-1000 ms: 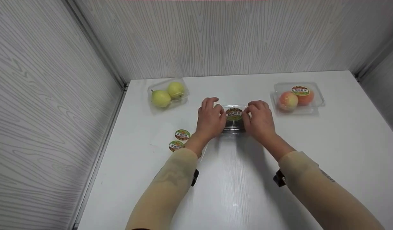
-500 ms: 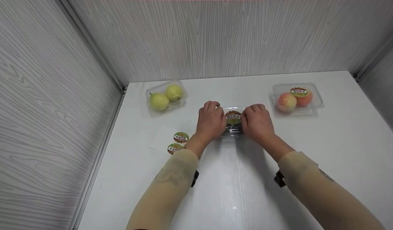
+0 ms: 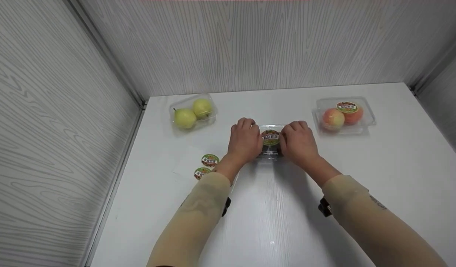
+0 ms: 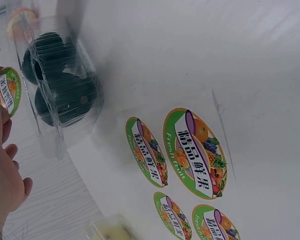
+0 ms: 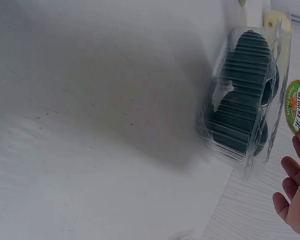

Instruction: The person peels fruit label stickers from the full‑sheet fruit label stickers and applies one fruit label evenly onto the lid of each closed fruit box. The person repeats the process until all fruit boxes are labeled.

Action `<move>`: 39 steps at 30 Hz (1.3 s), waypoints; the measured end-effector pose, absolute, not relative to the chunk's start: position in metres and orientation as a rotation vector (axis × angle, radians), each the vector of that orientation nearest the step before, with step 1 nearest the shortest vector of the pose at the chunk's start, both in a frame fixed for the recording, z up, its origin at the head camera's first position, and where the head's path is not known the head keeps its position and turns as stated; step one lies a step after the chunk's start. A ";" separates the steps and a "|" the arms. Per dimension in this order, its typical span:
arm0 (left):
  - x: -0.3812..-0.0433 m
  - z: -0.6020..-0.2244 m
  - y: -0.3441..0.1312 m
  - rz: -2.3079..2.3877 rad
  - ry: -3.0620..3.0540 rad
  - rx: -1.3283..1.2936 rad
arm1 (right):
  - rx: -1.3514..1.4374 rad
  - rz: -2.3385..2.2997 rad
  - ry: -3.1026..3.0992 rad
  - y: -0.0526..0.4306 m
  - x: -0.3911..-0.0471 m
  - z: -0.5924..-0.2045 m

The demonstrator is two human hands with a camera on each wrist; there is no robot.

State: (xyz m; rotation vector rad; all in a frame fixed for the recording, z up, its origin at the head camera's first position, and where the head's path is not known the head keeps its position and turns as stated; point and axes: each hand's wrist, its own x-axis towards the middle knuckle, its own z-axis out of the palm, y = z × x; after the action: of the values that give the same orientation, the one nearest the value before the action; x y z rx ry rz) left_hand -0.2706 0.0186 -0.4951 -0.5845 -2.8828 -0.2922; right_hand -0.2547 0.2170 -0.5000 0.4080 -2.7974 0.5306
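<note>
An oval fruit sticker (image 3: 270, 137) with a green and red printed border is held level between both hands. My left hand (image 3: 245, 141) pinches its left edge, and my right hand (image 3: 298, 142) pinches the right edge. Below it stands a closed clear plastic clamshell box (image 4: 92, 60) with dark, rounded fruits (image 5: 242, 75) inside; their kind is hard to tell. In both wrist views the sticker is just above the lid; whether any part touches it, I cannot tell. The hands cover the box's two sides in the head view.
Left of the box lies a backing sheet (image 3: 183, 167) with several more stickers (image 4: 196, 155), partly under the left forearm. A clear box of two yellow-green pears (image 3: 185, 118) stands at back left. At back right, a stickered box (image 3: 368, 107) holds two peach-coloured fruits (image 3: 333, 118).
The fingers of both hands have curled in more, the left index finger most plainly. Both hands have lowered slightly with the sticker; in the last half second they hardly move.
</note>
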 end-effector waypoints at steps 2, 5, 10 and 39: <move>-0.271 -0.496 0.020 -0.288 -2.894 -0.579 | 0.406 0.542 -2.790 0.218 -0.255 -0.501; -0.273 -0.497 0.021 -0.273 -2.913 -0.569 | 0.400 0.546 -2.789 0.218 -0.256 -0.502; -0.274 -0.498 0.022 -0.257 -2.922 -0.559 | 0.389 0.541 -2.811 0.219 -0.257 -0.504; -0.282 -0.502 0.026 -0.218 -2.991 -0.519 | 0.283 0.469 -2.931 0.212 -0.265 -0.505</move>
State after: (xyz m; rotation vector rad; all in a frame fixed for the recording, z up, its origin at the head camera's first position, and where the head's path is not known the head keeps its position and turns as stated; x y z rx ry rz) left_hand -0.2818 0.0257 -0.5018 -0.5189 -2.9914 -0.2179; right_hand -0.2649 0.2118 -0.5047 0.2830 -2.9307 0.4689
